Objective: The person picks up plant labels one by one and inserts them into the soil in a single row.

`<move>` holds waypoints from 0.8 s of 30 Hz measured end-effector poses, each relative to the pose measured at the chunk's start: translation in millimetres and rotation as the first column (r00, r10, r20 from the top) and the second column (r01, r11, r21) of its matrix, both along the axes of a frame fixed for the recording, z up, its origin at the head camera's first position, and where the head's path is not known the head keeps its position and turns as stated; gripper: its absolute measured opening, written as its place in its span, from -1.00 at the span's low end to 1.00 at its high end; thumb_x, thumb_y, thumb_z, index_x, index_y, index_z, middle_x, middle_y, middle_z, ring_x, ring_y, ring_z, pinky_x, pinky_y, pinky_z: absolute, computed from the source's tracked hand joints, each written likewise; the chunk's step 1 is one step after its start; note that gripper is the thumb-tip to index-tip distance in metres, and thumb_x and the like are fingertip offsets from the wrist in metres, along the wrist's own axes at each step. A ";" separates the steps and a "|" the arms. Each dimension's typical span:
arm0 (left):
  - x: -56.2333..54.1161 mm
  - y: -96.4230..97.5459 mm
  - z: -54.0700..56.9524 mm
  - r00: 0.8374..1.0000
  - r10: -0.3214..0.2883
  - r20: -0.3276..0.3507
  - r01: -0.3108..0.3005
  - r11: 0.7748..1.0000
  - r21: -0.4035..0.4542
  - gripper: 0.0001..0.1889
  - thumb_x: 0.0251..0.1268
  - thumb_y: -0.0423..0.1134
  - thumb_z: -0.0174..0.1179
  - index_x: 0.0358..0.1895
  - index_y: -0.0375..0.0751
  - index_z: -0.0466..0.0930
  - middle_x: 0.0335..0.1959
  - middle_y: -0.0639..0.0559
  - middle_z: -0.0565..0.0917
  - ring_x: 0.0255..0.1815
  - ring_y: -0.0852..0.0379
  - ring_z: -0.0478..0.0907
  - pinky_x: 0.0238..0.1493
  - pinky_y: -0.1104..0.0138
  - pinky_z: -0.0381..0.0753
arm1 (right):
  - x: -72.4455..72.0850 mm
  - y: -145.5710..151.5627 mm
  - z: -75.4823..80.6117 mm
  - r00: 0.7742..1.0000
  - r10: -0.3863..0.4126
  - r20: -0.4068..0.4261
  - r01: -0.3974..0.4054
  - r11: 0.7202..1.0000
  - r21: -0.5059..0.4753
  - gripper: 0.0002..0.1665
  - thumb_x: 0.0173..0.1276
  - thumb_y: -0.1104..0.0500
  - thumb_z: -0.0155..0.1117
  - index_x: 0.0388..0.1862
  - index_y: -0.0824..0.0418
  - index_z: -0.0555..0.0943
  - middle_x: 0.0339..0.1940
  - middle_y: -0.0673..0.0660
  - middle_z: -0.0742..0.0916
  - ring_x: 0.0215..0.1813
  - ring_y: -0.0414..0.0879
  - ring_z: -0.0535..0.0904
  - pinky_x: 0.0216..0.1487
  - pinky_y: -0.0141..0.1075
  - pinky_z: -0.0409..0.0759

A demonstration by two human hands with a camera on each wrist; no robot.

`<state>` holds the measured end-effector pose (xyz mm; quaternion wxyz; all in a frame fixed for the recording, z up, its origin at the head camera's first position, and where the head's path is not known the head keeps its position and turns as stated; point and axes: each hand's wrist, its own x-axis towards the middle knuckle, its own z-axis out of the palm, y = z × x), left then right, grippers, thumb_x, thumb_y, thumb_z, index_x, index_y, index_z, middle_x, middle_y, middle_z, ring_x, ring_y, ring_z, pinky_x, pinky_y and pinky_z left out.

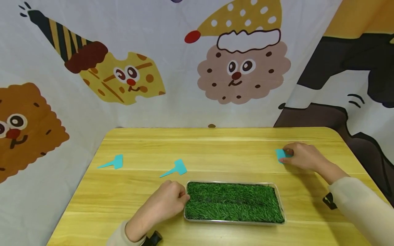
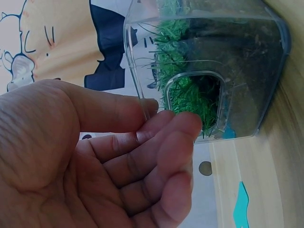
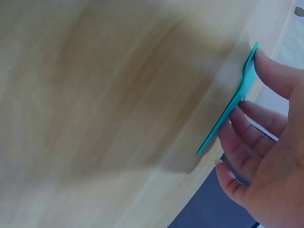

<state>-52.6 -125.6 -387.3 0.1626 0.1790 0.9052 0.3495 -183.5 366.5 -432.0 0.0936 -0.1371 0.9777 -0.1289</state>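
Note:
My left hand (image 1: 167, 201) pinches the left end of a clear plastic box (image 1: 234, 222) between thumb and curled fingers. The left wrist view shows the thumb (image 2: 118, 113) at the box's rim, beside a rounded cutout in its end wall. Green artificial grass (image 1: 234, 201) fills the box. Over at the right of the table, my right hand (image 1: 303, 156) holds a teal T-shaped plant label (image 1: 280, 154) by its edges. In the right wrist view this label (image 3: 232, 107) lies low over the wood, its thumb side tilted near the table's edge.
Two more teal plant labels lie flat on the table: one (image 1: 118, 161) at the far left, another (image 1: 180, 166) just behind the box's left end. The wooden table (image 1: 215, 150) ends at a cloth (image 1: 178, 112) printed with cartoon biscuits.

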 end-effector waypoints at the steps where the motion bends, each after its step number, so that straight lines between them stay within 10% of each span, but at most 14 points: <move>1: -0.2 -0.1 -0.2 1.000 0.000 0.001 0.000 1.000 0.000 -0.53 0.42 -0.35 0.28 -0.72 -0.02 0.41 -0.79 0.25 0.34 -0.76 0.36 0.22 -0.68 0.47 0.26 | 0.3 0.7 -0.7 1.000 -0.013 0.012 0.013 1.000 -0.013 -0.23 0.37 -0.22 0.48 0.21 0.41 0.65 -0.05 0.30 0.77 -0.06 0.24 0.70 -0.16 0.14 0.64; 10: -1.1 -0.2 -1.4 1.000 0.005 0.007 -0.005 1.000 0.003 -0.52 0.43 -0.35 0.28 -0.72 -0.02 0.40 -0.79 0.24 0.35 -0.76 0.35 0.23 -0.68 0.46 0.28 | 5.3 1.7 -3.8 0.992 -0.118 0.052 0.121 0.991 -0.056 -0.24 0.49 -0.19 0.36 0.11 0.55 0.61 -0.04 0.47 0.73 -0.09 0.34 0.68 -0.16 0.16 0.65; 17: -0.7 -1.1 -1.7 1.000 0.001 0.013 -0.001 1.000 0.011 -0.52 0.43 -0.36 0.28 -0.72 -0.02 0.40 -0.79 0.24 0.34 -0.77 0.35 0.22 -0.69 0.47 0.26 | 10.9 -4.2 -3.6 0.973 -0.188 0.133 0.202 0.973 -0.108 -0.49 0.61 -0.05 0.18 -0.56 0.15 0.45 -0.75 0.01 0.43 -0.67 -0.11 0.32 -0.54 -0.24 0.29; 24: -0.9 -0.8 -1.6 1.000 0.005 0.016 -0.005 1.000 0.011 -0.50 0.44 -0.35 0.28 -0.73 -0.01 0.38 -0.80 0.26 0.32 -0.78 0.36 0.20 -0.69 0.48 0.22 | 12.6 -1.1 9.7 0.985 -0.137 0.105 0.146 0.986 -0.080 -0.44 0.61 -0.09 0.21 0.01 0.46 0.64 -0.21 0.29 0.74 -0.25 0.15 0.65 -0.30 -0.03 0.59</move>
